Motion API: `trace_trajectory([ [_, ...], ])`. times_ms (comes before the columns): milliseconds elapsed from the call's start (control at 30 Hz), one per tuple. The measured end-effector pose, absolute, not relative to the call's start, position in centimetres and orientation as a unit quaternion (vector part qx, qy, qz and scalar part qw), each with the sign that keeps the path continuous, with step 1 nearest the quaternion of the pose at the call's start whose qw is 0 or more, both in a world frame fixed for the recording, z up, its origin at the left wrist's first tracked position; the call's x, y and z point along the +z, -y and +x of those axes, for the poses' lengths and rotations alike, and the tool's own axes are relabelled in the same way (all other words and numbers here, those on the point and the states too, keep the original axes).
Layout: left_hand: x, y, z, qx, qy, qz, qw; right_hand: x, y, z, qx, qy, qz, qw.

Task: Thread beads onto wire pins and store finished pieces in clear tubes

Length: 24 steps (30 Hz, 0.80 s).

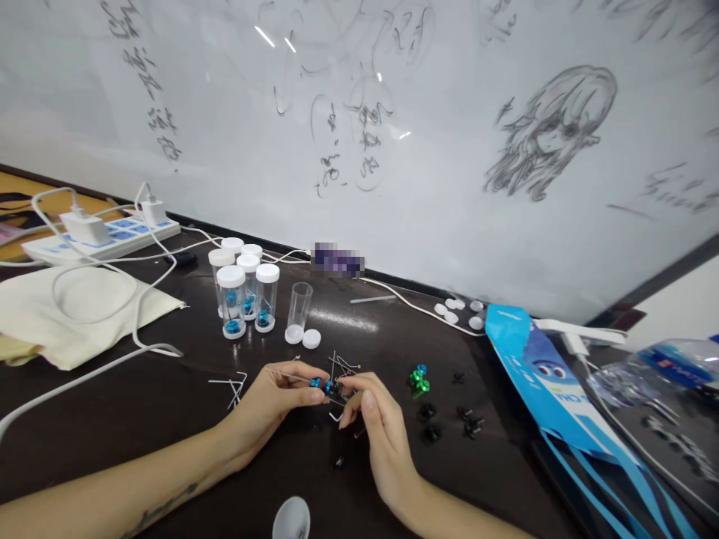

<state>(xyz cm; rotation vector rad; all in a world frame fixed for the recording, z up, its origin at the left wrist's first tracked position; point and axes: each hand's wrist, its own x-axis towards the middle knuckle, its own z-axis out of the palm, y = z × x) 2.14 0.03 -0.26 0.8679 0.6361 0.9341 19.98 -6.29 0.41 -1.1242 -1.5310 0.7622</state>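
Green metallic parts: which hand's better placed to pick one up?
Right, likely. The right hand is nearer the green metallic parts; the left hand pinches the blue piece and would have to cross past the right.

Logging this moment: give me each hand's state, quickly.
Left hand: closed, pinching a small blue part.
Right hand: curled at a black piece beside that part; grip cannot be told.

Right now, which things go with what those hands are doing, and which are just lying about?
Seem to belong:
- blue piece in the left hand, right hand close beside it
- bent metal rods
- green pieces and black pieces
- lidded tubes, blue pieces inside

Probably just lying about:
- power strip
- pale cloth
- blue packet
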Motion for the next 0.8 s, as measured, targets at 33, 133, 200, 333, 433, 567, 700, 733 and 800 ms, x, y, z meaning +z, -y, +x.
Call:
trace_trajectory([
  [33, -0.29, -0.03, 2.15, 0.428, -0.291, 0.399, 0.757, 0.4, 6.27, 19.99, 0.319, 0.638, -0.469, 0.521],
  [133, -0.37, -0.05, 2.19, 0.428, -0.289, 0.399, 0.758, 0.33, 6.26, 19.99, 0.325, 0.631, -0.467, 0.528],
  [200, -0.39, -0.04, 2.21, 0.429, -0.289, 0.399, 0.757, 0.29, 6.26, 19.98, 0.323, 0.636, -0.467, 0.522],
  [333, -0.32, 0.01, 2.22, 0.43, -0.297, 0.398, 0.755, 0.28, 6.26, 19.97, 0.328, 0.628, -0.471, 0.525],
  [433, -0.25, 0.03, 2.21, 0.427, -0.297, 0.4, 0.754, 0.29, 6.26, 19.99, 0.33, 0.631, -0.472, 0.52],
  [567, -0.19, -0.02, 2.21, 0.429, -0.296, 0.397, 0.755, 0.3, 6.24, 19.99, 0.324, 0.629, -0.478, 0.519],
  [700, -0.13, -0.02, 2.23, 0.428, -0.296, 0.395, 0.758, 0.38, 6.2, 19.94, 0.319, 0.635, -0.476, 0.518],
  [733, -0.13, -0.01, 2.23, 0.427, -0.295, 0.396, 0.758, 0.41, 6.19, 19.92, 0.318, 0.637, -0.476, 0.517],
  [800, -0.13, 0.01, 2.23, 0.428, -0.294, 0.397, 0.757, 0.48, 6.17, 19.87, 0.325, 0.632, -0.476, 0.519],
])
